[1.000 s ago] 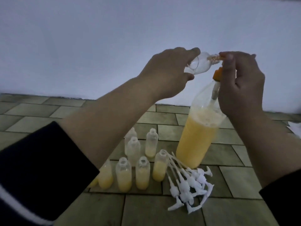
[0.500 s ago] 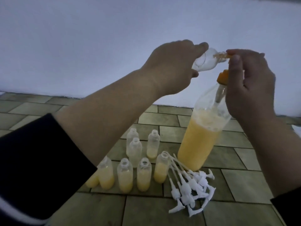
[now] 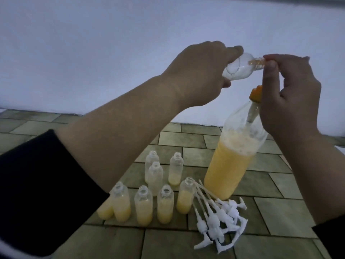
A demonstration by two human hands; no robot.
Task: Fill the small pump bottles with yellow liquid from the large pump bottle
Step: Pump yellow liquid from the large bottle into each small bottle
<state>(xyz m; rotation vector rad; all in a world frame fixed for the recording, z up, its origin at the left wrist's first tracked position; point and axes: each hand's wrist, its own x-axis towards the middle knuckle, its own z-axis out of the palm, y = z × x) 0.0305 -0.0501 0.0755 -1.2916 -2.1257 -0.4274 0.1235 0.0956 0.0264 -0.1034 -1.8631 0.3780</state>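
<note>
A small clear bottle (image 3: 240, 69) is being gripped, tilted, by the left hand (image 3: 201, 71), its neck at the orange pump head being pinched by the right hand (image 3: 291, 94) atop the large bottle (image 3: 231, 165), which is standing on the tiled floor (image 3: 280, 212).

Dark sleeves (image 3: 37, 184) pushed up both forearms; white stripe (image 3: 11, 253) on left sleeve.

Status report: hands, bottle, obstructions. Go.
Left hand grips small bottle, tilted, mouth at pump spout. Right hand on big bottle's pump. Nothing in the way.
</note>
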